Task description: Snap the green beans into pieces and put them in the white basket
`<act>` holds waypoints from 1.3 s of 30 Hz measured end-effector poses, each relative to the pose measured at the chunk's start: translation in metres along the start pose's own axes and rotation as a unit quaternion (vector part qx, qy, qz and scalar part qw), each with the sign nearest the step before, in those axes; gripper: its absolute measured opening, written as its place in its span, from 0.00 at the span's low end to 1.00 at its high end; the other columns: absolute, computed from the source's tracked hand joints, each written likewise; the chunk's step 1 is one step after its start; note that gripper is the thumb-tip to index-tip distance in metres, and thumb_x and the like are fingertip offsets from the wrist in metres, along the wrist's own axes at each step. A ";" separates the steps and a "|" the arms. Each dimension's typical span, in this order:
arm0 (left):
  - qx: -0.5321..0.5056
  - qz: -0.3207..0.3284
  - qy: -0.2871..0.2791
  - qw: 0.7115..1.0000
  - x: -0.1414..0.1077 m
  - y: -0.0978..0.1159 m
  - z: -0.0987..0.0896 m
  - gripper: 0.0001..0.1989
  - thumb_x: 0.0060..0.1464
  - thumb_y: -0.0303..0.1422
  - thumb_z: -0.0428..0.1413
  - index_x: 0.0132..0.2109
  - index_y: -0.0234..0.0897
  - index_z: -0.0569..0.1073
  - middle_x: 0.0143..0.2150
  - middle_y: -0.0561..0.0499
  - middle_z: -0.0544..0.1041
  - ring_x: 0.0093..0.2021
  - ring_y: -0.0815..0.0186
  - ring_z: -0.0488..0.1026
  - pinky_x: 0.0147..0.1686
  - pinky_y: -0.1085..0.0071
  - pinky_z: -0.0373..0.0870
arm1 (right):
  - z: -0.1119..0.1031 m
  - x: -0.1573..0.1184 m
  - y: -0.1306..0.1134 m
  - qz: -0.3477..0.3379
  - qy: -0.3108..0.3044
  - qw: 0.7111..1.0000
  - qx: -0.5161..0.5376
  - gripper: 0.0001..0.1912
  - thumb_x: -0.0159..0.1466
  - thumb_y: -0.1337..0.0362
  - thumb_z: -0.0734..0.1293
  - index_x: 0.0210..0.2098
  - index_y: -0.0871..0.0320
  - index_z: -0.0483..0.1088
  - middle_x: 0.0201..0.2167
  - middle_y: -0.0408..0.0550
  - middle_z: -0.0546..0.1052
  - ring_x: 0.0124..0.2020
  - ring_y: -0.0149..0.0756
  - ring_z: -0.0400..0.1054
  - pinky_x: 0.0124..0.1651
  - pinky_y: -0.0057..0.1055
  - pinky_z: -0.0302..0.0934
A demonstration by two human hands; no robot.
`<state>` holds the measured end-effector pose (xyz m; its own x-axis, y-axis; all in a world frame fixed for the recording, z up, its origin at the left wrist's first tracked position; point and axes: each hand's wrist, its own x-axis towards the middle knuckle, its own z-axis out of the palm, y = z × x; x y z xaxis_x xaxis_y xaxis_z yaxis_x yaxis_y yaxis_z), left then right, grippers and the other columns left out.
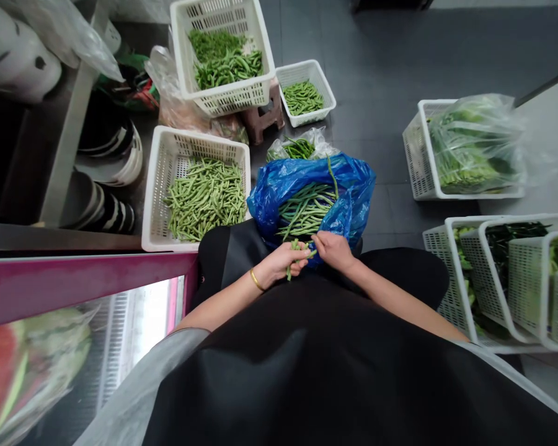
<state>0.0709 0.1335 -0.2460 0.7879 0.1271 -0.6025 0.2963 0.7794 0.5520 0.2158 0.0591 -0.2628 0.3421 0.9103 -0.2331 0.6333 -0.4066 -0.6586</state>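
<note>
My left hand (pixel 283 262), with a gold bangle (pixel 255 280) on its wrist, grips a small bunch of green beans (pixel 296 257). My right hand (pixel 335 251) pinches the beans' far ends from the other side. Just beyond both hands, a blue plastic bag (pixel 353 186) sits on my lap and holds a heap of long green beans (pixel 307 210). A white plastic basket (pixel 149 186) of paler beans stands to the left. Two more white baskets (pixel 267 43) (pixel 297 64) of beans lie farther ahead.
A clear bag of beans (pixel 297 147) lies on the dark floor behind the blue bag. White crates of bagged greens (pixel 474 145) and leafy vegetables (pixel 506 279) stand to the right. Stacked bowls (pixel 106 148) sit left, beside a magenta-edged display case (pixel 84 272).
</note>
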 end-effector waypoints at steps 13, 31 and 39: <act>-0.094 0.205 0.138 0.964 -0.012 0.030 -0.030 0.21 0.41 0.42 0.63 0.23 0.35 0.59 0.12 0.63 0.52 0.11 0.80 0.50 0.12 0.79 0.44 | 0.032 0.088 -0.023 0.225 -0.203 0.952 0.044 0.17 0.62 0.59 0.61 0.21 0.61 0.68 0.11 0.42 0.67 0.13 0.30 0.63 0.22 0.26 0.60; -0.090 0.156 0.122 0.976 0.030 0.013 0.019 0.11 0.40 0.30 0.63 0.31 0.28 0.72 0.21 0.52 0.73 0.15 0.80 0.58 0.14 0.81 0.51 | -0.041 -0.069 -0.007 -0.026 0.108 0.985 0.132 0.16 0.65 0.58 0.55 0.27 0.58 0.67 0.20 0.45 0.73 0.24 0.32 0.68 0.30 0.28 0.62; 0.092 0.071 -0.034 0.993 0.001 0.011 0.022 0.18 0.36 0.37 0.66 0.31 0.26 0.75 0.17 0.50 0.72 0.12 0.79 0.57 0.12 0.80 0.45 | -0.071 -0.054 0.012 0.022 -0.149 0.940 0.307 0.23 0.46 0.55 0.73 0.38 0.61 0.73 0.19 0.43 0.75 0.20 0.31 0.68 0.24 0.27 0.62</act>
<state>0.0866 0.1285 -0.2282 0.8619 0.1808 -0.4737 0.2685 0.6299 0.7288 0.2545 -0.0007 -0.2077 0.0904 0.9121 -0.3998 0.0723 -0.4064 -0.9108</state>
